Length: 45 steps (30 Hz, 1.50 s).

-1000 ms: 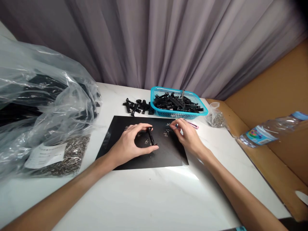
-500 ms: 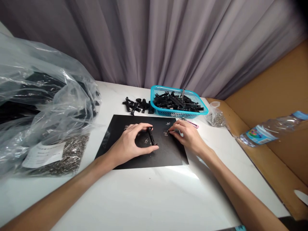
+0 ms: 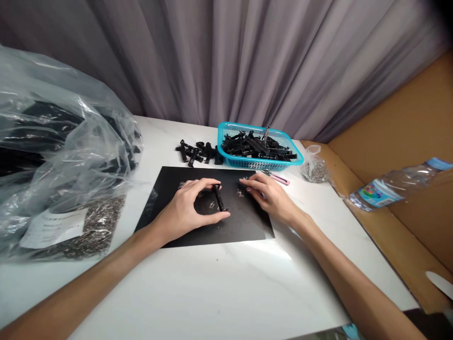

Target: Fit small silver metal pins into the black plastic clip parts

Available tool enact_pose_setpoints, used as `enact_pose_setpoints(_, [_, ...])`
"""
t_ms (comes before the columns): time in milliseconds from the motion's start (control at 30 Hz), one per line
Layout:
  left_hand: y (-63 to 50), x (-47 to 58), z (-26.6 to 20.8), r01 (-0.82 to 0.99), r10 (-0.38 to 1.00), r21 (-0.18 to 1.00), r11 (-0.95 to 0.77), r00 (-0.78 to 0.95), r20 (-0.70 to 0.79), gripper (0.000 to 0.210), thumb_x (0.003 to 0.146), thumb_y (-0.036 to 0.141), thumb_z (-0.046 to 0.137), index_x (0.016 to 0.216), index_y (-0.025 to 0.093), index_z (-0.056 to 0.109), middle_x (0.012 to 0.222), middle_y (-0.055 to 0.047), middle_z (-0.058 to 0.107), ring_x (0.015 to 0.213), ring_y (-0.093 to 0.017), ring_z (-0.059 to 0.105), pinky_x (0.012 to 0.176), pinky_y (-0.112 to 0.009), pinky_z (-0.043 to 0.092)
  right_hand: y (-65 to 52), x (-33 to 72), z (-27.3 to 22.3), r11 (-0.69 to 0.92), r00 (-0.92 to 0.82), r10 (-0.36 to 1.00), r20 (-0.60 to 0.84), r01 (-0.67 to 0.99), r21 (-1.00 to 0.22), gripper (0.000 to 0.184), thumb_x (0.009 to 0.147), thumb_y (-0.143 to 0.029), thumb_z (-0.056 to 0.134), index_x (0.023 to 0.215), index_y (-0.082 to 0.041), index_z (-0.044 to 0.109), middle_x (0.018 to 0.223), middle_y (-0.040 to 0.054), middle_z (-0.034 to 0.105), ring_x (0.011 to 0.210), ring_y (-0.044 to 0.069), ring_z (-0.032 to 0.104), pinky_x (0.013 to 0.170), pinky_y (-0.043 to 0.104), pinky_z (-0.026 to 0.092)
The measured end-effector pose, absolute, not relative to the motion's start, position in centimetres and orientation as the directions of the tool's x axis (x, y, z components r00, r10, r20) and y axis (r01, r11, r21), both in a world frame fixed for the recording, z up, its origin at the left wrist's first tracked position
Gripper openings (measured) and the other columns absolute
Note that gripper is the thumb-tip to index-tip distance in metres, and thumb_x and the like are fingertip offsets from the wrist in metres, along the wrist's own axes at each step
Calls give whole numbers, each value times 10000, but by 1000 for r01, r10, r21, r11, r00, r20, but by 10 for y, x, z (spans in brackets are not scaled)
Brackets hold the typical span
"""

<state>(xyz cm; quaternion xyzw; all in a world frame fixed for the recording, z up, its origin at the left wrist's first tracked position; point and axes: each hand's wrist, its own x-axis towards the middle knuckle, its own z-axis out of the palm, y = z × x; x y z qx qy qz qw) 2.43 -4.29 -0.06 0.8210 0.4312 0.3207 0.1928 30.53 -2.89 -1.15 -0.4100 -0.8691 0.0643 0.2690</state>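
In the head view, my left hand (image 3: 184,203) grips a slim black plastic part (image 3: 219,198) by its two ends, thumb at the near end and fingers at the far one. The part is held over a black mat (image 3: 198,233). My right hand (image 3: 267,196) is above the mat's right side, its index finger stretched out and its fingertips apart. I see nothing between them. Close to those fingertips lies a little cluster of small metal clips (image 3: 240,193). More loose clips (image 3: 212,205) lie by the black part, and others are partly behind my left hand.
A blue basket (image 3: 262,165) of black parts stands at the back, with loose black parts (image 3: 198,153) beside it. A pink-handled tool (image 3: 279,179) lies behind my right hand. Clear bags (image 3: 102,222) fill the left; a small bag (image 3: 314,169) and bottle (image 3: 392,186) are right.
My right hand has lifted off the clip cluster, its fingertips moving left and away from me and spreading. My left hand still holds the black part. The whole view has shifted slightly.
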Motion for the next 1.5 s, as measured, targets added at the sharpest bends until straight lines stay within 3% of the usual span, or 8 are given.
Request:
enact_pose_setpoints(200, [-42,24,-1,590,826,579,-562,431,363,655,751,623,824,1266,268,632,1198,-35,736,1119,-277,685,1043,-463,518,-30,309,-2,655,-515,753,410,645,-393,173,1027,-200,580,1115,-200,729,1050,97,706,950,237,673,830,391,561])
enact_pose_setpoints(500, [-42,25,-1,592,826,577,-563,432,362,644,752,611,828,1259,264,635,1211,-34,729,1124,-276,679,1039,-465,522,-35,310,-1,665,-591,747,306,679,-312,281,1030,-264,584,1259,-231,743,1125,122,667,976,267,671,842,442,573])
enact_pose_setpoints(767, [-42,25,-2,595,816,558,-578,434,383,643,750,605,831,1260,267,632,1188,-36,736,1111,-274,681,1021,-459,520,-31,305,-6,621,-490,782,385,665,-414,149,1035,-224,568,1061,-208,713,1045,89,691,964,235,658,850,392,551])
enact_pose_setpoints(1067, [-42,25,-1,595,817,559,-577,437,378,640,748,606,833,1254,268,634,1187,-30,735,1112,-269,681,1027,-449,515,-28,307,-5,613,-460,783,418,689,-388,266,991,-110,528,1146,-216,716,1078,98,675,1004,244,645,851,393,554])
enact_pose_setpoints(1333, [-43,26,-1,599,828,573,-560,428,362,645,739,608,835,1252,267,642,1202,-35,731,1131,-273,671,1045,-448,517,-39,317,10,660,-623,751,219,701,-269,272,1025,-256,592,1257,-235,731,1133,108,658,992,251,651,863,423,546])
enact_pose_setpoints(1500, [-44,26,-1,595,821,567,-570,437,366,649,750,614,826,1262,262,639,1204,-41,729,1127,-276,671,1045,-460,521,-39,311,11,632,-557,775,300,706,-321,160,1034,-203,560,987,-201,714,1030,93,691,943,238,651,824,383,521])
